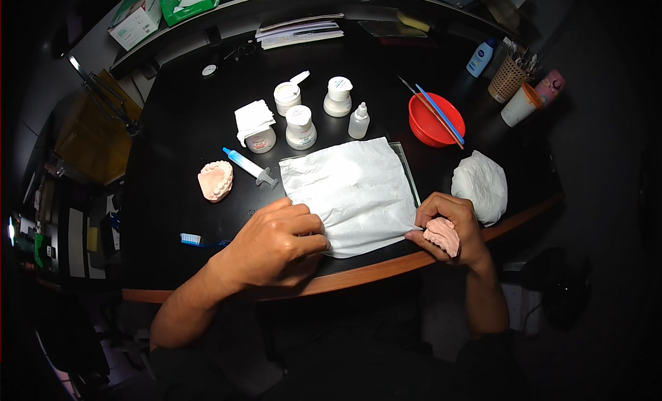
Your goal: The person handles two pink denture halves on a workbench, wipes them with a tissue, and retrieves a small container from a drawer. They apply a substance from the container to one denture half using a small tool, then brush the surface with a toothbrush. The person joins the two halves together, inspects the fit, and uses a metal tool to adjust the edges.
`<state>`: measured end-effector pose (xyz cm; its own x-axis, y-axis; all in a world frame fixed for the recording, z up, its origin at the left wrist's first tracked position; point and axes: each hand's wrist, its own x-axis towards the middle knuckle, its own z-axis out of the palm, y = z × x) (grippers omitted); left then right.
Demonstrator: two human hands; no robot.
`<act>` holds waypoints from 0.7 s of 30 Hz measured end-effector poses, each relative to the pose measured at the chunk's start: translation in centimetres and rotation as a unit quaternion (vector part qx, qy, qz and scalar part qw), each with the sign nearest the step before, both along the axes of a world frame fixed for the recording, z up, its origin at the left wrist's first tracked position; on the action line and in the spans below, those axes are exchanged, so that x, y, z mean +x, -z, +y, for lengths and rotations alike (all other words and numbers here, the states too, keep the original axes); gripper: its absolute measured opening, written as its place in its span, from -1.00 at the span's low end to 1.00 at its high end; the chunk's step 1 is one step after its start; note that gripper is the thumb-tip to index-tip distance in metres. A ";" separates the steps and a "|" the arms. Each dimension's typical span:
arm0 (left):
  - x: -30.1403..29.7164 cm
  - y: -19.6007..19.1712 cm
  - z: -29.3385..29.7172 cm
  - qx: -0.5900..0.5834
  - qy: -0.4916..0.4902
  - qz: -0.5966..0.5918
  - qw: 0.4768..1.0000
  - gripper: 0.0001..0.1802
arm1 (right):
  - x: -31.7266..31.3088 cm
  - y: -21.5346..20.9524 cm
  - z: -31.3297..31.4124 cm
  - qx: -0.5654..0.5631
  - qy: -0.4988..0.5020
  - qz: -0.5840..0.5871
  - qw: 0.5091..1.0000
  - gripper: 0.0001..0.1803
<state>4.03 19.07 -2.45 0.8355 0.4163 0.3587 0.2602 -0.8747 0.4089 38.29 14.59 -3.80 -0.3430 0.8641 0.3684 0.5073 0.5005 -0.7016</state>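
Right now the person's left hand (281, 237) lies knuckles-up on the near left edge of a white paper towel (348, 193) spread over the dark table (179, 139); its fingers are curled under, and I cannot tell whether they pinch the sheet or only press on it. The right hand (452, 228) is closed around a pink plaster cast of teeth (442, 234), held just off the towel's near right corner, above the table's wooden rim, while the fingertips seem to nip that corner. A second pink cast (216, 179) sits apart to the left, near a small syringe (249, 167), and a blue toothbrush (200, 241) lies by the left wrist. Farther back stand white jars (301, 126), a dropper bottle (358, 121) and a red bowl (434, 119) with sticks across it; a crumpled white wad (480, 184) rests to the right. By my reading, the towel is laid out and bare, one cast is in hand, and none of the jars looks disturbed, so most of the work seems yet to come.
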 end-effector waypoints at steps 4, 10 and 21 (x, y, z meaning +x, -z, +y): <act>-0.1 -0.5 0.2 0.020 -0.021 0.018 0.999 -0.72 | -0.1 0.0 1.4 -0.008 -0.025 0.008 1.000 -0.69; -0.5 -0.1 1.1 0.048 -0.066 0.012 0.997 -0.69 | -0.6 -0.4 3.1 -0.012 -0.041 -0.004 0.999 -0.70; -0.6 0.5 1.9 0.061 -0.138 -0.011 0.989 -0.75 | -1.3 -0.5 6.0 0.005 -0.051 -0.034 0.998 -0.68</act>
